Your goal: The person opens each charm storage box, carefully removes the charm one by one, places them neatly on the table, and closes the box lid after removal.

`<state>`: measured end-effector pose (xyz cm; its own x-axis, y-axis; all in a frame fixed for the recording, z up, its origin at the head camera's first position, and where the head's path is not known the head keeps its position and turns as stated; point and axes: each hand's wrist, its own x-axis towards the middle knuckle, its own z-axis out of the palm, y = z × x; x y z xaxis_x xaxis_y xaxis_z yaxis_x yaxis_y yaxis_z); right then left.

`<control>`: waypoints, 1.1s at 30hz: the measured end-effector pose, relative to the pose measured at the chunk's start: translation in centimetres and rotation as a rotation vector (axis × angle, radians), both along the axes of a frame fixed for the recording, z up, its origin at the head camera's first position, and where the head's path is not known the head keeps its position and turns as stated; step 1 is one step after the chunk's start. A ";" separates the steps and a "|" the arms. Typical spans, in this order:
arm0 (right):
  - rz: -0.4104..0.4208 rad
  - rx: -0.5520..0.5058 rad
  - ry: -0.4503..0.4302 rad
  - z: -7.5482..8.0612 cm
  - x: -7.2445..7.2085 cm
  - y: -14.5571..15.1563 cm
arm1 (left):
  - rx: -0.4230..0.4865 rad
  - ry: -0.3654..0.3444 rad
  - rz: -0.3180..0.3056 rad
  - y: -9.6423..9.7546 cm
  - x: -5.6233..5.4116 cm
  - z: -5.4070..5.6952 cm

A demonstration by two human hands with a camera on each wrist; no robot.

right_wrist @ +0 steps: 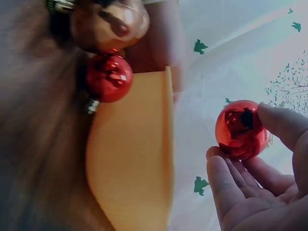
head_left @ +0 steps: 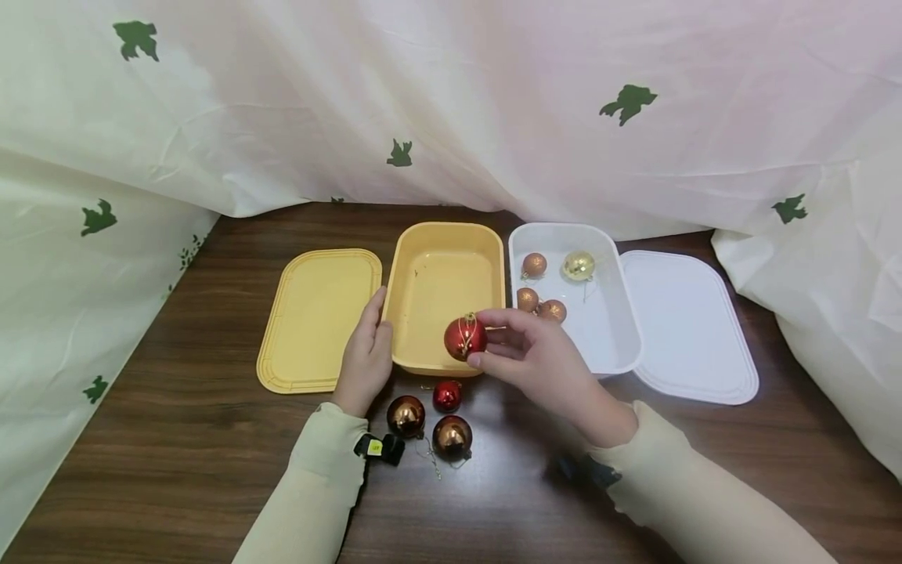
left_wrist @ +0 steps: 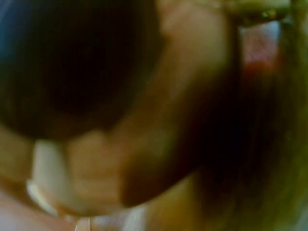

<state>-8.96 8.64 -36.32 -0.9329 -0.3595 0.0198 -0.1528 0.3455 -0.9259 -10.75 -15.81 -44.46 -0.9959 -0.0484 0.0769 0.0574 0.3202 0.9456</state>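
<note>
In the head view my right hand (head_left: 539, 356) pinches a shiny red Christmas bauble (head_left: 465, 338) by its side, over the near end of a yellow box (head_left: 447, 370). The right wrist view shows thumb and fingertips round the same bauble (right_wrist: 242, 130), above the box rim. My left hand (head_left: 366, 352) rests against the box's left wall, its fingers extended. Just in front of the box lie a smaller red bauble (head_left: 447, 396) and two bronze baubles, one left (head_left: 405, 416) and one right (head_left: 452, 438). A blurred bauble (left_wrist: 159, 159) fills much of the left wrist view.
To the right, a white box (head_left: 599, 337) holds a gold bauble (head_left: 579, 266) and several copper glitter baubles (head_left: 534, 265). A yellow lid (head_left: 320, 321) lies left of the boxes, a white lid (head_left: 690, 329) right. White cloth (head_left: 451, 102) hangs behind the wooden table (head_left: 183, 439).
</note>
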 end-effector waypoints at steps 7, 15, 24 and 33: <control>0.011 -0.039 -0.041 -1.1 1.5 1.0 | 0.003 0.007 -0.006 0.0 -0.1 0.1; 0.020 -0.003 0.020 -2.4 3.2 2.0 | 0.001 -0.001 -0.010 0.0 0.0 0.1; 0.078 0.014 -0.035 -4.2 3.8 2.4 | 0.010 -0.011 -0.015 -0.2 0.0 0.0; 0.104 0.107 -0.020 -5.4 3.6 2.6 | 0.015 -0.018 -0.019 -0.2 0.1 -0.2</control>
